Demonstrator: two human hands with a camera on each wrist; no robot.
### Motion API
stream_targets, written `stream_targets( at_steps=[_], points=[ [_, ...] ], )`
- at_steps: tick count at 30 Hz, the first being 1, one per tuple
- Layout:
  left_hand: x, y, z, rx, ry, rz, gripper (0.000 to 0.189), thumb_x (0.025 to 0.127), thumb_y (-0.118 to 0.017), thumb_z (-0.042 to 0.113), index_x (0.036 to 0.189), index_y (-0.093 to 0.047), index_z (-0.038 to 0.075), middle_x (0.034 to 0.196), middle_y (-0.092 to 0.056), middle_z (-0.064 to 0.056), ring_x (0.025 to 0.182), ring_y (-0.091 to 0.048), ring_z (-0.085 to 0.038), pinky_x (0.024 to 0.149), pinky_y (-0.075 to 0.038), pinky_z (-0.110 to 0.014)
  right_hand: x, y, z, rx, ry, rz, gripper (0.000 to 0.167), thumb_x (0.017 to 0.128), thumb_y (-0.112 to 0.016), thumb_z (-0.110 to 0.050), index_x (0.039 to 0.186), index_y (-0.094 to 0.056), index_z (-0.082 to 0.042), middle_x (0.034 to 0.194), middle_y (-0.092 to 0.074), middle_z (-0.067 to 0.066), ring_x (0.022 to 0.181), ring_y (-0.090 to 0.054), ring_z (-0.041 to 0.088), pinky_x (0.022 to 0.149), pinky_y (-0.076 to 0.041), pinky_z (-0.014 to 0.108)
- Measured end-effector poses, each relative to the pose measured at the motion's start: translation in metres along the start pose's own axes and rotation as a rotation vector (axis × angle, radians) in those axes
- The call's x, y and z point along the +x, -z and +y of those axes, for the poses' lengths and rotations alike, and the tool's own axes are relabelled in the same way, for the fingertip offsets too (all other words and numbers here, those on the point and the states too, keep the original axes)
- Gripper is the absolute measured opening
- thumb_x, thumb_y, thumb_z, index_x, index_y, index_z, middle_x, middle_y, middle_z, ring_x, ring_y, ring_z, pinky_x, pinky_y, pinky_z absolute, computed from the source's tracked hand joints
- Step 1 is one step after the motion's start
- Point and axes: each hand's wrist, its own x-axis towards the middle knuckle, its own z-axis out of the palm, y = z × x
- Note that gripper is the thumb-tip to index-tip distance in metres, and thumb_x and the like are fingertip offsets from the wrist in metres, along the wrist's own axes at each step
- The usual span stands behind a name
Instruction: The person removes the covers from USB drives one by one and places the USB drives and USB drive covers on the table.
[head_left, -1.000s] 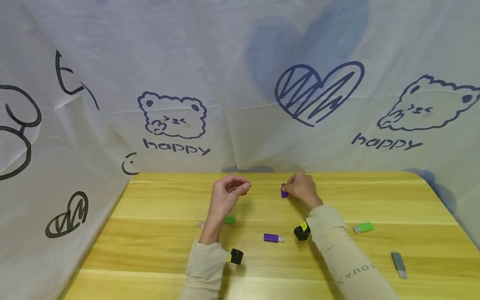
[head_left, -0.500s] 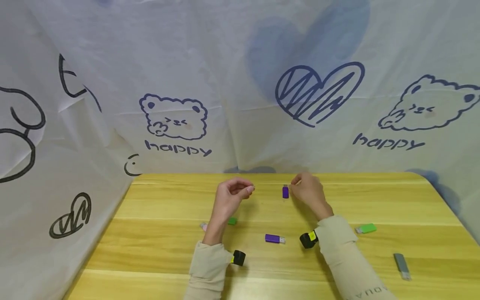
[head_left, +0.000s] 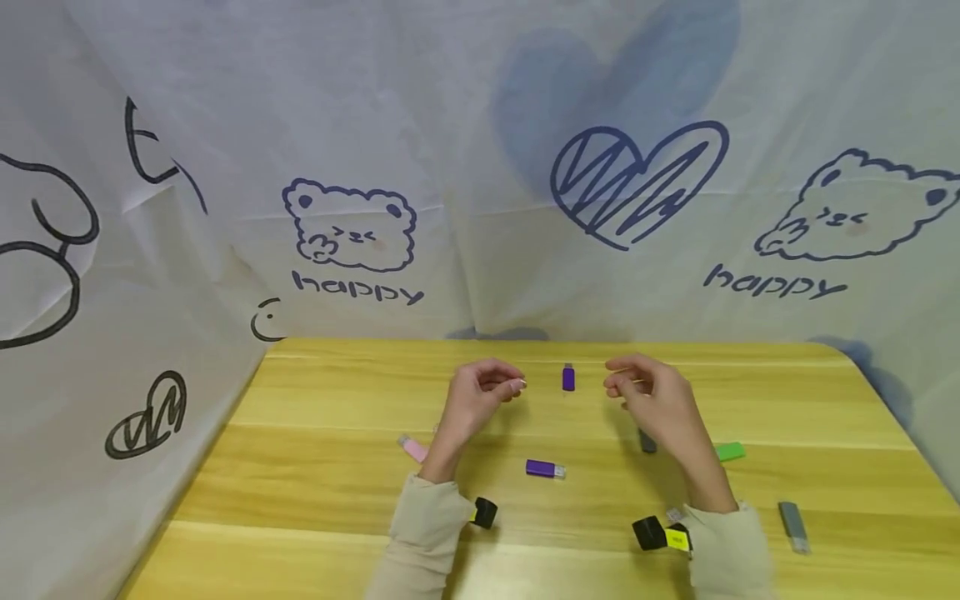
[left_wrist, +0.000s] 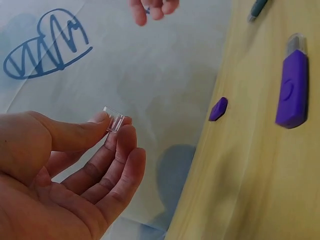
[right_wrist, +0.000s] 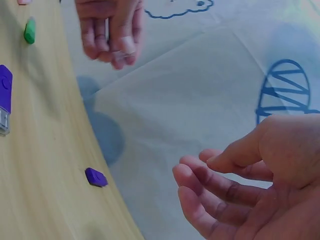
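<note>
My left hand (head_left: 480, 396) is raised over the back left part of the table, pinching a small clear plastic cap (left_wrist: 114, 120) between thumb and fingertips. My right hand (head_left: 663, 400) hangs in the air at the back right, its fingers loosely bent and nothing between them. Between the hands, near the back edge, lies a purple USB stick (head_left: 568, 380) with its plug pointing away. A second purple USB stick (head_left: 542, 468) lies nearer, plug to the right; the left wrist view shows a clear cap over its plug.
A pink USB stick (head_left: 414, 450) lies by the left forearm, partly covered. Right of the right hand are a green stick (head_left: 731, 452) and a grey one (head_left: 792, 525). A dark grey stick (head_left: 648, 442) shows partly below that hand. A printed cloth (head_left: 480, 275) hangs behind the table.
My right hand has let go of the purple USB stick at the back and moved right and nearer. The left hand has shifted a little to the right.
</note>
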Motion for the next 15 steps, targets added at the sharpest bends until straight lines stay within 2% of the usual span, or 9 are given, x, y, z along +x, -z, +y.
stream_targets(
  at_steps=[6, 8, 11, 15],
  points=[
    [0.002, -0.006, -0.002, 0.031, 0.004, -0.039, 0.006, 0.095, -0.071, 0.000, 0.098, -0.075, -0.003, 0.092, -0.076, -0.016, 0.089, -0.070, -0.045, 0.082, -0.057, -0.058, -0.010, 0.017, 0.006, 0.002, 0.004, 0.029, 0.024, 0.105, -0.055, -0.006, 0.125, -0.066, 0.001, 0.105, -0.073, 0.018, 0.085, -0.068, 0.007, 0.072, -0.060, 0.024],
    [0.005, -0.005, 0.000, 0.065, 0.008, -0.056, 0.006, 0.096, -0.070, 0.001, 0.098, -0.076, -0.002, 0.092, -0.076, -0.014, 0.089, -0.070, -0.045, 0.080, -0.059, -0.054, -0.011, 0.023, 0.006, -0.001, 0.003, 0.029, 0.025, 0.106, -0.056, -0.008, 0.126, -0.066, 0.001, 0.106, -0.073, 0.017, 0.085, -0.068, 0.004, 0.073, -0.059, 0.022],
    [0.014, -0.004, 0.003, 0.136, 0.005, -0.089, 0.007, 0.097, -0.070, 0.003, 0.098, -0.076, 0.000, 0.090, -0.075, -0.011, 0.089, -0.070, -0.043, 0.074, -0.059, -0.039, -0.013, 0.030, 0.005, -0.007, -0.002, 0.020, 0.026, 0.106, -0.057, -0.011, 0.128, -0.065, 0.001, 0.109, -0.072, 0.017, 0.087, -0.067, 0.002, 0.073, -0.058, 0.019],
    [0.032, -0.006, 0.005, 0.250, 0.018, -0.165, 0.008, 0.097, -0.071, 0.006, 0.097, -0.077, 0.002, 0.087, -0.075, -0.008, 0.088, -0.071, -0.039, 0.064, -0.052, -0.024, -0.018, 0.040, 0.007, -0.047, -0.023, 0.011, 0.029, 0.106, -0.058, -0.015, 0.130, -0.065, 0.001, 0.115, -0.070, 0.020, 0.088, -0.065, -0.001, 0.074, -0.057, 0.018]
  ],
)
